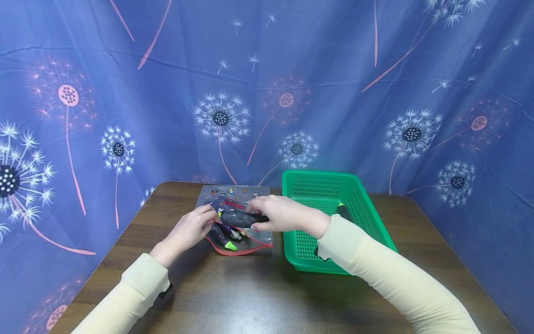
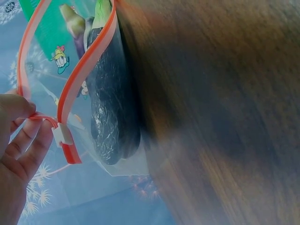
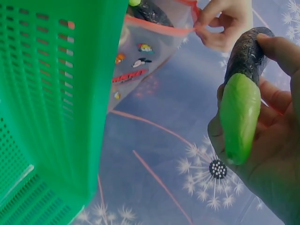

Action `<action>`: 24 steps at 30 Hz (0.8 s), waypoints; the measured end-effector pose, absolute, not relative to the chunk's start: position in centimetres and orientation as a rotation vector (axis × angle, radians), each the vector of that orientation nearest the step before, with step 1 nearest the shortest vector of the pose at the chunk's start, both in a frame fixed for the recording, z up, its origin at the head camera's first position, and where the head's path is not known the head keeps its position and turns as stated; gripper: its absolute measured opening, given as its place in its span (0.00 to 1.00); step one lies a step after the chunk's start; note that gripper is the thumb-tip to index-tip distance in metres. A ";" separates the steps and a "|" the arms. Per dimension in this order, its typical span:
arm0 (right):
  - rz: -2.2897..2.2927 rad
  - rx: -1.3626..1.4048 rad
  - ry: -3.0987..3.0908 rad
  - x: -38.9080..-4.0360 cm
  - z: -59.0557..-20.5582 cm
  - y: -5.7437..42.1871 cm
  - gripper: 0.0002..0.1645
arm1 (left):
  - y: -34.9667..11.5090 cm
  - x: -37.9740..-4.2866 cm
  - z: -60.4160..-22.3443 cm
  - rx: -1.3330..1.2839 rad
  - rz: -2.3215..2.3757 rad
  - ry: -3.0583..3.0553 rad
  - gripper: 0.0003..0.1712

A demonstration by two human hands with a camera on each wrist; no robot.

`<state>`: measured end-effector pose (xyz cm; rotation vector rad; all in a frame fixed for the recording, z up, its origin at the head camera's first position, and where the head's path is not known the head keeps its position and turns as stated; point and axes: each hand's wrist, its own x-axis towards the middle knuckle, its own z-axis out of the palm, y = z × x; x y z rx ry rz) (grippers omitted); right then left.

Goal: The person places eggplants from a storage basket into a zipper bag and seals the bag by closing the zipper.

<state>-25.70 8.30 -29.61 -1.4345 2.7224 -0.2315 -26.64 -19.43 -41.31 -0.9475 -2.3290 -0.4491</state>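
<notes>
A clear zip bag [image 1: 263, 236] with a red-orange zip strip and cartoon prints lies on the table. Its mouth gapes toward the front. My left hand [image 1: 189, 232] pinches the left end of that strip, close to a white slider [image 2: 62, 135]. Inside the bag are a black eggplant [image 2: 112, 98] with a green stem and a smaller purple one [image 2: 76, 28]. My right hand [image 1: 277, 213] grips another black eggplant [image 3: 243, 56] over the bag. Its bright green stem end [image 3: 240, 117] points back past the palm in the right wrist view.
A green plastic basket [image 1: 289, 185] with slotted walls stands just right of the bag. Another dark eggplant [image 1: 343, 212] lies in it, partly hidden by my right forearm. Behind the wooden table [image 1: 233, 292] hangs a blue dandelion-print curtain [image 1: 167, 116].
</notes>
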 end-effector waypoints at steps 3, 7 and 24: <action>-0.233 -1.428 2.725 -25.4 -29.9 7.9 0.21 | -19.4 -26.6 -41.3 -0.940 -0.453 -2.332 0.15; -0.223 -1.403 2.722 -25.0 -30.3 7.5 0.21 | -19.5 -26.6 -41.2 -0.937 -0.457 -2.340 0.15; -0.091 -1.348 2.844 -23.5 -32.7 5.4 0.20 | -19.4 -26.5 -40.9 -0.900 -0.459 -2.399 0.17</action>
